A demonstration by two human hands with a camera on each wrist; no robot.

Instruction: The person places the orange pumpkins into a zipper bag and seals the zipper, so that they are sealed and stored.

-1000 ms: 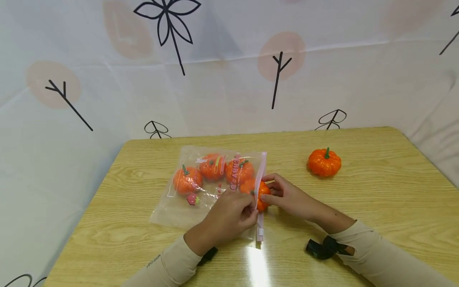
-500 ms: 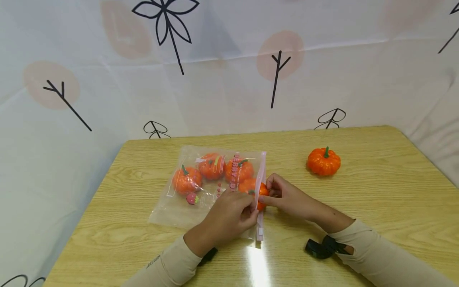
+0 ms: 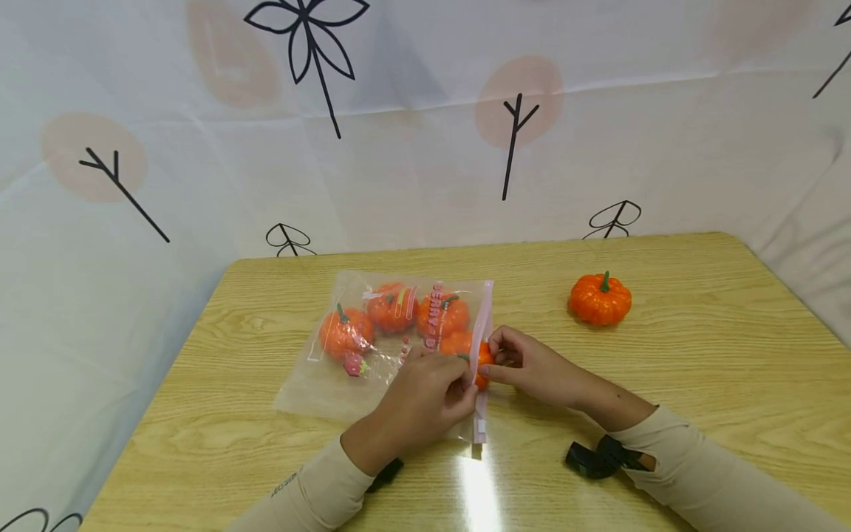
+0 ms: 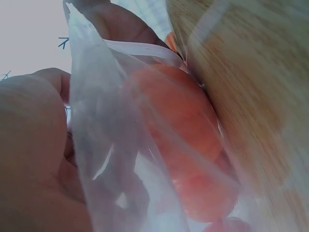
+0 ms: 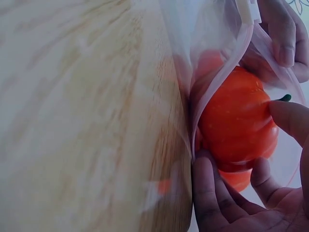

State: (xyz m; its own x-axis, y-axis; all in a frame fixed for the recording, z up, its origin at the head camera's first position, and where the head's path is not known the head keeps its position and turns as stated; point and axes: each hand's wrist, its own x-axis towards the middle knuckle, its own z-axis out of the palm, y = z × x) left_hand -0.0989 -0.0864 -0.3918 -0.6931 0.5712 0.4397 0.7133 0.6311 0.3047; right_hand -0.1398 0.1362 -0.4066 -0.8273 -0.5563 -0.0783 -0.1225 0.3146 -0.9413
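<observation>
A clear zip bag (image 3: 322,391) with pink printing lies on the table, its pink-edged mouth toward the right. Inside it sit three small orange toy pumpkins with green stems, one of them the leftmost pumpkin (image 3: 346,334). At the mouth, another toy pumpkin (image 5: 236,121) is mostly within the bag, its near side still showing outside. My left hand (image 3: 425,391) pinches the upper lip of the mouth and lifts it. With thumb near the stem and fingers at its lower side, my right hand (image 3: 532,366) holds the pumpkin at the opening.
One more orange pumpkin (image 3: 600,300) stands alone at the back right of the wooden table (image 3: 698,355). A white zip slider (image 3: 482,426) sits at the near end of the bag's edge. A patterned cloth (image 3: 425,162) hangs behind the table.
My right hand has pushed the pumpkin a little to the left, deeper into the bag's mouth, and its fingers have drawn closer to the pink edge. The left hand keeps its grip.
</observation>
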